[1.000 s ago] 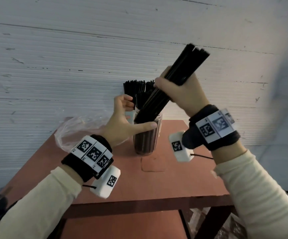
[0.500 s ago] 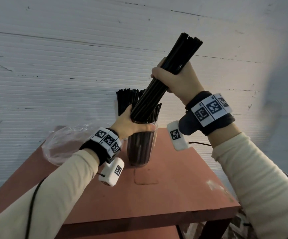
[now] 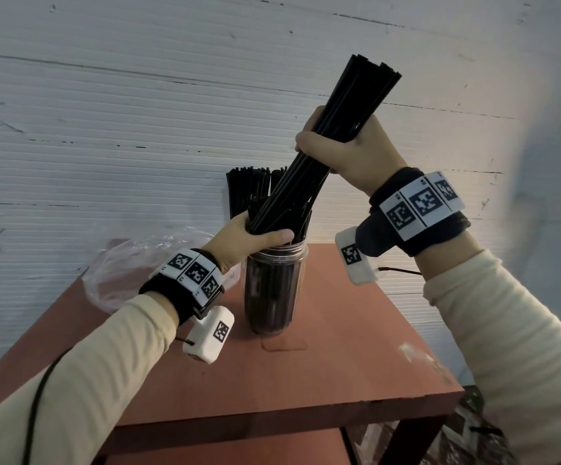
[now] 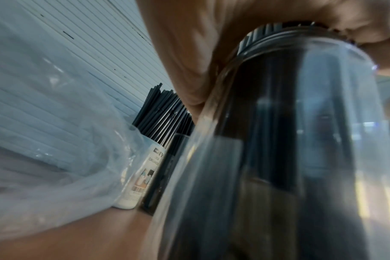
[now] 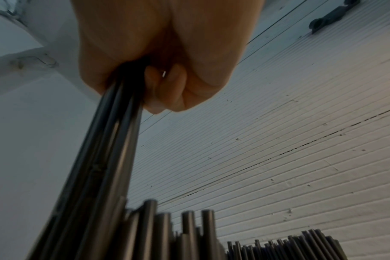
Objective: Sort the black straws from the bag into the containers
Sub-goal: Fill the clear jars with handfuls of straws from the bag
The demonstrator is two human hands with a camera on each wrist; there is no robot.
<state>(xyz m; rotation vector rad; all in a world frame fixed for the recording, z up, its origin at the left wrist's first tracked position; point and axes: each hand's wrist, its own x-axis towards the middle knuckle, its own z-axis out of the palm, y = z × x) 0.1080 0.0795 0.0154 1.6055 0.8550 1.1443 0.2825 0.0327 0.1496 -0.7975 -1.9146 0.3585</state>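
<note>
My right hand (image 3: 346,152) grips a thick bundle of black straws (image 3: 349,115) around its upper part, tilted up to the right; the same bundle of black straws (image 5: 105,158) runs down from the right hand (image 5: 158,70) in the right wrist view. The bundle's lower end sits at the mouth of a clear jar (image 3: 274,290) that holds more straws. My left hand (image 3: 255,236) wraps around the straws right above the jar's rim. From the left wrist the clear jar (image 4: 278,158) fills the picture, the left hand (image 4: 200,52) above it.
A second container of black straws (image 3: 247,193) stands behind the jar; a white labelled holder (image 4: 142,176) shows there. A crumpled clear plastic bag (image 3: 128,273) lies at the table's back left. The red-brown table (image 3: 306,380) ends close in front and at right. A ribbed white wall is behind.
My left hand went from open beside the jar to wrapped around the straws at its rim. My right hand lifted the bundle steeper, with its lower end in the jar's mouth.
</note>
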